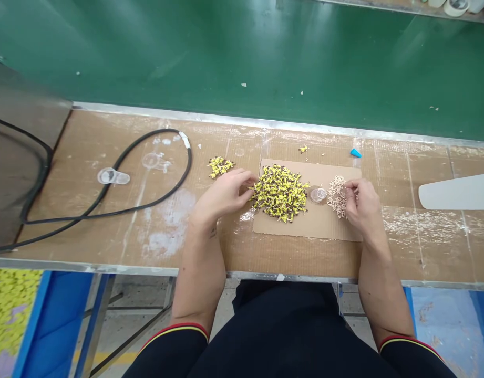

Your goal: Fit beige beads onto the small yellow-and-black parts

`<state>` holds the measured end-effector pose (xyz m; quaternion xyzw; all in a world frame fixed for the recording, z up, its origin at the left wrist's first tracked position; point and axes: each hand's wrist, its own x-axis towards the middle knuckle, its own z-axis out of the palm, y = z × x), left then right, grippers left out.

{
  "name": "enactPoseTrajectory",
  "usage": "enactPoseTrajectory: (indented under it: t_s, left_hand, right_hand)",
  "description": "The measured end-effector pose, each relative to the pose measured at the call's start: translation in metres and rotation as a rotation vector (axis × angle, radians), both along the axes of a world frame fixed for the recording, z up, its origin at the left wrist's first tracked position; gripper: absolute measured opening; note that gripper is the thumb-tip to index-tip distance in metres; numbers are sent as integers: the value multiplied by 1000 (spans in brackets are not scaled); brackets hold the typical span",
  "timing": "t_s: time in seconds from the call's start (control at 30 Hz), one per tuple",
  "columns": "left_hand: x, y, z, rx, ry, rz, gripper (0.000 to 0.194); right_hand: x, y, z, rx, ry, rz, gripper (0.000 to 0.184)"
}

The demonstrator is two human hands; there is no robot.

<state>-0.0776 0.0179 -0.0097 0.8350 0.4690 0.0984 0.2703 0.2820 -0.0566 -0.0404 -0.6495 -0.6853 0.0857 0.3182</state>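
My left hand is at the left edge of a heap of small yellow-and-black pieces. Its fingers are curled in toward the thumb, and whatever lies between the tips is too small to make out. Over a pile of tiny beige pieces, my right hand has thumb and fingers pinched together; their tips hide what they may hold. Both piles rest on a flat cardboard sheet. Between them stands a small clear plastic cup.
A smaller yellow cluster lies left of the sheet. Further left are a looped black cable and a clear plastic scoop. A blue cap sits beyond the sheet; a white flat blade extends in from the right. A green surface runs behind the bench.
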Motion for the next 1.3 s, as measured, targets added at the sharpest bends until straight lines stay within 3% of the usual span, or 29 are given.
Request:
enactPoseTrajectory:
  t_s: [0.23, 0.43, 0.57, 0.83, 1.0, 1.17, 1.3]
  left_hand:
    - [-1, 1, -7, -54, 23, 31, 24]
    - [1, 2, -3, -103, -22, 68, 24]
    - [-1, 3, -3, -81, -16, 79, 23]
    - [3, 0, 6, -61, -46, 140, 17]
    - [3, 0, 7, -13, -28, 137, 12]
    - [4, -1, 6, 30, -65, 125, 26]
    - [5, -2, 10, 70, -75, 116, 27]
  right_hand:
    - [-5, -3, 7, 57, 324, -77, 6]
    - [-5, -3, 11, 68, 406, -138, 9]
    - [0, -3, 13, 28, 315, -154, 5]
    - [2, 0, 3, -90, 11, 14, 14]
    - [1, 1, -3, -122, -46, 49, 15]
    - [-2, 2, -2, -117, -88, 35, 15]
    - [-4, 2, -1, -110, -98, 47, 14]
